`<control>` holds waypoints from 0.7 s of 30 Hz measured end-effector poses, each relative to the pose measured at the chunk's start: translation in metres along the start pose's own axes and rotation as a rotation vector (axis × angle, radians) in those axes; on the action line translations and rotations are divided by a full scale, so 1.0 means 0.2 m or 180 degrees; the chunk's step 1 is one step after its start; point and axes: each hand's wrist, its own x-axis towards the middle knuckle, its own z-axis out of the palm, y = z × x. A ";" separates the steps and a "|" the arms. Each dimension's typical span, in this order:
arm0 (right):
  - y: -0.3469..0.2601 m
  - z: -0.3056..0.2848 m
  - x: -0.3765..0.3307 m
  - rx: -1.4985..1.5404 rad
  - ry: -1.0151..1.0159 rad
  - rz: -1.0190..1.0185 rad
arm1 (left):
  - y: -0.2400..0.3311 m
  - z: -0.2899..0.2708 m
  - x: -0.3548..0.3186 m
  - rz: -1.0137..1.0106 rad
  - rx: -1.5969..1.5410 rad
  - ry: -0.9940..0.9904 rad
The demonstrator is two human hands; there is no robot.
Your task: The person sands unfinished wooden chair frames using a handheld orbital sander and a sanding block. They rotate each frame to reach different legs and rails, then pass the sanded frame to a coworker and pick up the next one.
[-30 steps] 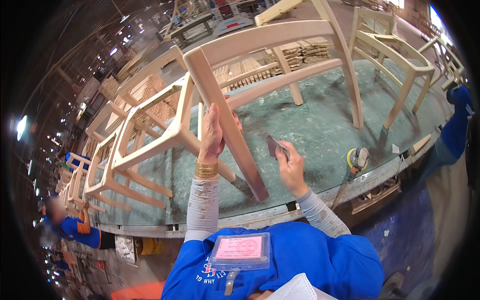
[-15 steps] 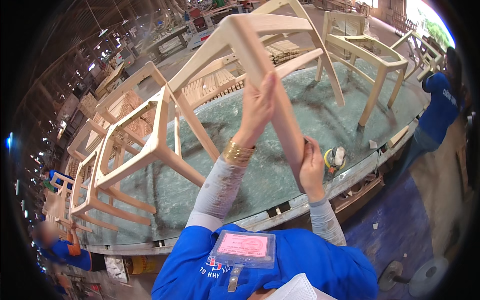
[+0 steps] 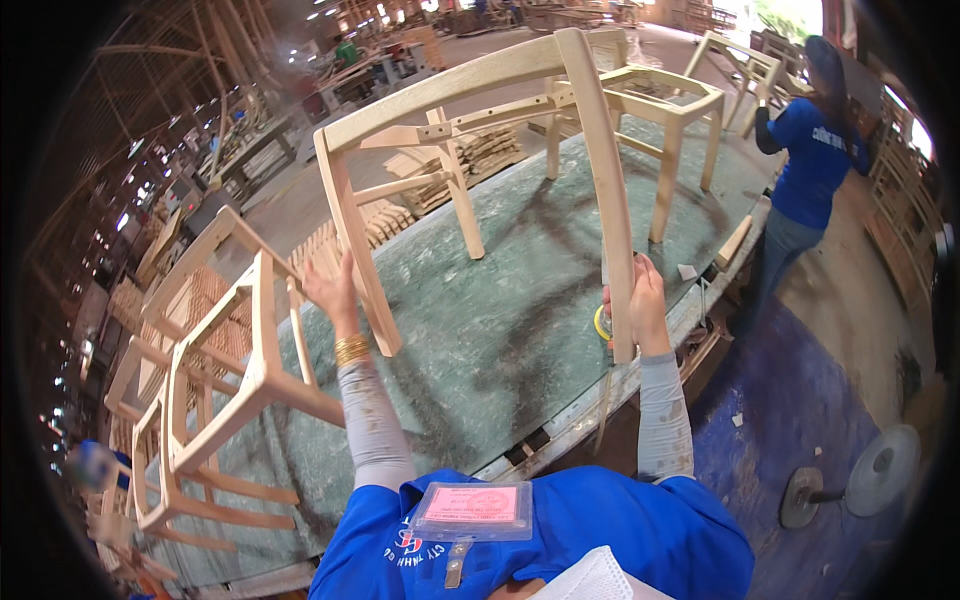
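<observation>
A pale, unfinished wooden chair frame [image 3: 450, 97] stands tilted on the green-topped table [image 3: 520, 330] before me. My right hand [image 3: 645, 300] is wrapped round the lower part of its right-hand post. Beside its left-hand post is my left hand [image 3: 332, 290], with fingers raised and apart; whether it touches the wood I cannot tell. That hand is also close to another chair frame [image 3: 262, 370] on the left. Behind my right hand, a round tool with a yellow rim [image 3: 602, 322] shows only in part.
More chair frames stand at the far left [image 3: 160, 490] and at the back right [image 3: 675, 115]. Stacked wooden slats [image 3: 455, 160] lie beyond the table. A co-worker in blue [image 3: 805, 165] stands at the right. A wood offcut [image 3: 735, 242] rests by the table edge, and a pedestal fan [image 3: 882, 470] is at the lower right.
The chair frame has turned and come down from its raised tilt toward the table. My left hand has let go of its post and moved left; my right hand still holds on.
</observation>
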 end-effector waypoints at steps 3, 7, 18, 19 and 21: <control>-0.05 -0.02 0.04 0.0124 0.0102 0.0131 | -0.20 0.10 -0.01 -0.1009 -0.1342 -0.1351; -0.02 -0.08 0.08 0.0225 0.0259 0.0018 | -0.11 0.23 -0.03 -0.2002 -0.1808 -0.3327; 0.00 -0.32 0.14 0.0361 0.0158 0.0044 | 0.07 0.09 -0.30 -0.2066 -0.2001 -0.2484; -0.01 -0.35 0.15 0.0340 0.0072 0.0007 | 0.09 0.05 -0.33 -0.2099 -0.2020 -0.2441; -0.02 -0.40 0.17 0.0275 -0.0043 0.0005 | 0.12 -0.02 -0.37 -0.2174 -0.2056 -0.2343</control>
